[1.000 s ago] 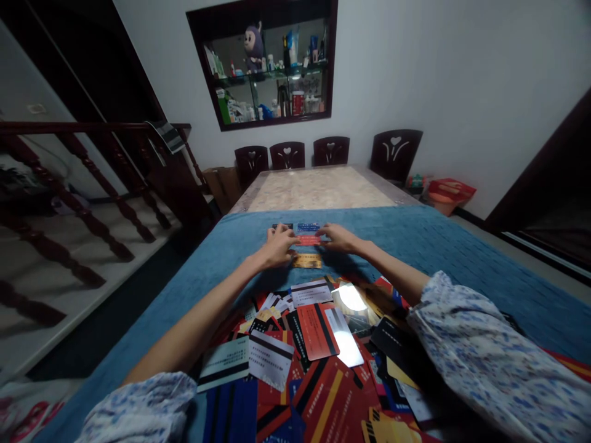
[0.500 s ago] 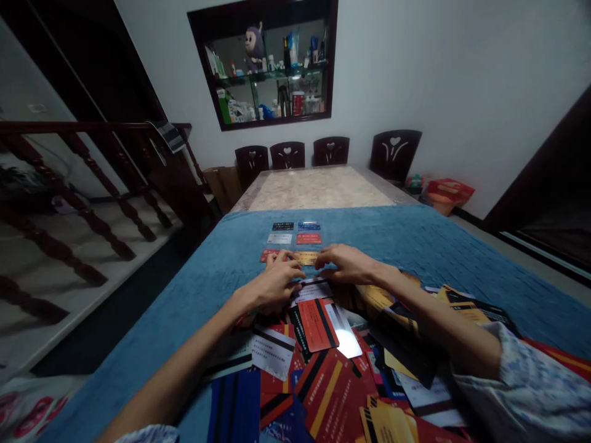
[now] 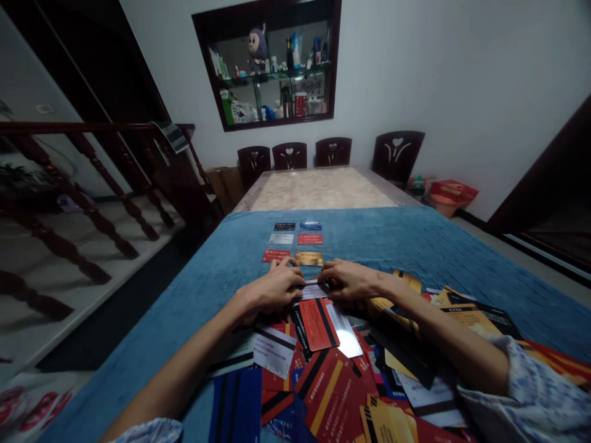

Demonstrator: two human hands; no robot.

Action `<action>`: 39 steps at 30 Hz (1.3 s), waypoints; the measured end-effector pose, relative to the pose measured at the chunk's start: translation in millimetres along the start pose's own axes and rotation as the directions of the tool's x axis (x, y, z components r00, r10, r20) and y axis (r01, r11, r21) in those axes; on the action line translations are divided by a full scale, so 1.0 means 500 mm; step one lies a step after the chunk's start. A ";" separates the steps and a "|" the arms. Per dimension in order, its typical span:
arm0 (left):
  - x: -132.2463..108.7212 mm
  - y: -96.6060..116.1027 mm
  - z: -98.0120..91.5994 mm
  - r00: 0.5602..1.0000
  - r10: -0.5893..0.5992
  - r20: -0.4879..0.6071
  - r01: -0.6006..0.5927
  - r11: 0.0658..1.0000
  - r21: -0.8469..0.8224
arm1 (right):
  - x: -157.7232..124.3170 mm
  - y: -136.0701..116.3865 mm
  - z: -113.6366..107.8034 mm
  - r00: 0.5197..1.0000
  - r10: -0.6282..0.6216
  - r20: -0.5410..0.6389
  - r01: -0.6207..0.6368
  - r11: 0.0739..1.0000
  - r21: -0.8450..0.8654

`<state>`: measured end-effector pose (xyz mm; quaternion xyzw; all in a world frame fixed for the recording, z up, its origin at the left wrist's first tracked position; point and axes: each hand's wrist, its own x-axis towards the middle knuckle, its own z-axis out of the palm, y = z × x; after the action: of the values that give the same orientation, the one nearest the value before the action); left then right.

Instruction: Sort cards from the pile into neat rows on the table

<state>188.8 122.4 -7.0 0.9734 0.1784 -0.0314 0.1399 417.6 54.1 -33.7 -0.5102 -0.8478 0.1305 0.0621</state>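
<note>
A white card with a black stripe (image 3: 314, 291) lies between my two hands at the far edge of a loose card pile. My left hand (image 3: 277, 287), fingers curled, grips its left end. At the right end, the curled fingers of my right hand (image 3: 351, 280) are on the same card. Just beyond my fingers are a red card (image 3: 275, 255) and a gold card (image 3: 309, 258), side by side. Behind them sit a silver card (image 3: 281, 239) and another red card (image 3: 310, 239), then a black card (image 3: 284, 226) and a blue card (image 3: 310, 226). An orange card (image 3: 318, 324) tops the pile nearer me.
Large red, blue, gold and white cards, such as a dark blue card (image 3: 235, 406), overlap across the near side of the blue cloth (image 3: 203, 271). The bare tabletop (image 3: 318, 187) continues beyond it, with several chairs (image 3: 333, 152) behind. A wooden railing (image 3: 87, 184) stands left.
My right hand has come down from beside the gold card onto the right end of the white card. My left hand has drawn slightly nearer, uncovering more of the red card.
</note>
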 end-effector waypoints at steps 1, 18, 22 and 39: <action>0.000 -0.001 0.000 1.000 -0.005 0.001 0.005 1.000 -0.007 | 0.001 0.000 0.001 1.000 -0.003 -0.007 0.003 1.000 0.004; 0.006 -0.024 0.007 0.993 -0.030 -0.112 0.023 0.998 -0.064 | 0.000 -0.013 -0.016 0.997 -0.033 -0.074 0.041 0.993 0.110; 0.012 -0.034 0.007 0.981 0.006 -0.195 -0.016 0.999 -0.049 | 0.002 -0.006 -0.010 0.994 -0.014 -0.107 0.031 0.987 0.159; 0.027 -0.066 0.036 0.874 -0.153 -0.460 0.115 0.987 -0.109 | 0.019 0.011 0.037 0.956 0.151 -0.252 -0.125 0.985 0.117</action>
<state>189.5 151.5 -34.2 0.9313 0.2751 0.2013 0.1283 413.4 62.2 -53.2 -0.5772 -0.7869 0.1087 0.1890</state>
